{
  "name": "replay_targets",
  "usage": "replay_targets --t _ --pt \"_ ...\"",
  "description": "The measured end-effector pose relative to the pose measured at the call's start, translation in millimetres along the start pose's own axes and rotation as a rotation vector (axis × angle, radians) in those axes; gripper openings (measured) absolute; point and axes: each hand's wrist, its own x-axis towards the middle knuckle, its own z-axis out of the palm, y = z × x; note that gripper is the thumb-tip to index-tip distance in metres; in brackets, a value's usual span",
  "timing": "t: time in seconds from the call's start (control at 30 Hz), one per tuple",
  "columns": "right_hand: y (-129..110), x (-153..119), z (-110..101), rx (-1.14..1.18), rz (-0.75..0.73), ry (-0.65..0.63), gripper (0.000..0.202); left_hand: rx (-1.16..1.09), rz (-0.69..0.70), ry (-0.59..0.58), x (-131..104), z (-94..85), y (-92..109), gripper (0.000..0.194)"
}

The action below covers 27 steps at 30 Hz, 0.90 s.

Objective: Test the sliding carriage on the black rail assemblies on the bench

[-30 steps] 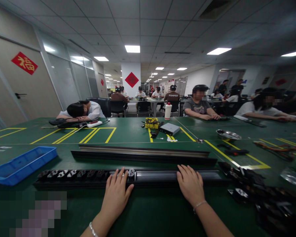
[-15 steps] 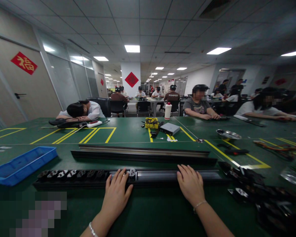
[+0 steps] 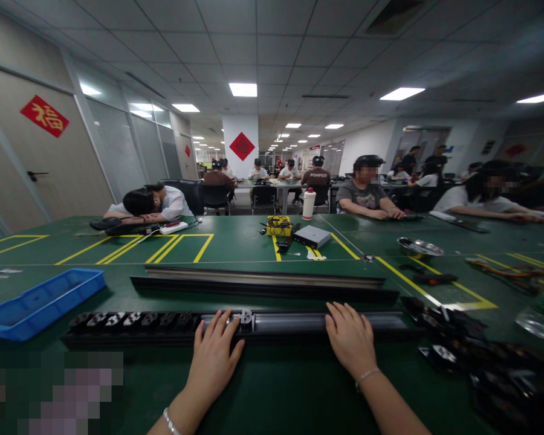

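A long black rail (image 3: 290, 326) with a channel along its top lies across the table before me. Several black socket-like modules (image 3: 150, 320) sit in a row at its left end. Another module (image 3: 246, 320), with a light grey top, sits in the channel just right of my left fingertips. My left hand (image 3: 215, 350) rests on the rail, fingers stretched out and holding nothing; whether it touches that module, I cannot tell. Over the rail's right part lies my right hand (image 3: 353, 341), palm down, fingers extended, gripping nothing.
Behind the rail lies another long black rail (image 3: 263, 285). A blue tray (image 3: 45, 302) stands left. Dark module parts (image 3: 462, 338) are heaped at right, near a metal bowl (image 3: 420, 248). Across the table, one person (image 3: 152, 202) rests head on arms; another (image 3: 367, 190) sits at right.
The grey-topped module beside my left hand has shifted slightly to the right along the rail. Both hands stay in nearly the same place.
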Motion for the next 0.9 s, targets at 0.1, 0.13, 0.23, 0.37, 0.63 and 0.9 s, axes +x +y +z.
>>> replay_targets --t 0.1,0.13,0.23,0.37,0.63,0.9 --pt "1 0 2 -0.006 -0.009 0.020 0.049 0.004 0.005 -0.007 0 0.9 0 0.038" --pt "1 0 3 -0.009 -0.010 0.027 0.049 0.006 0.009 -0.008 -1 1.2 -1 0.038" --pt "2 0 4 -0.010 -0.013 0.032 0.049 0.010 0.016 -0.007 -1 1.0 -1 0.038" --pt "2 0 3 -0.001 -0.014 0.010 0.051 0.013 0.026 -0.018 -1 -0.6 1 0.041" --pt "1 0 0 -0.010 -0.010 -0.005 0.051 0.011 0.018 -0.042 0 -6.5 5 0.043" --pt "0 0 -3 -0.014 -0.001 -0.014 0.051 0.013 0.090 -0.015 -5 2.3 17 0.052"
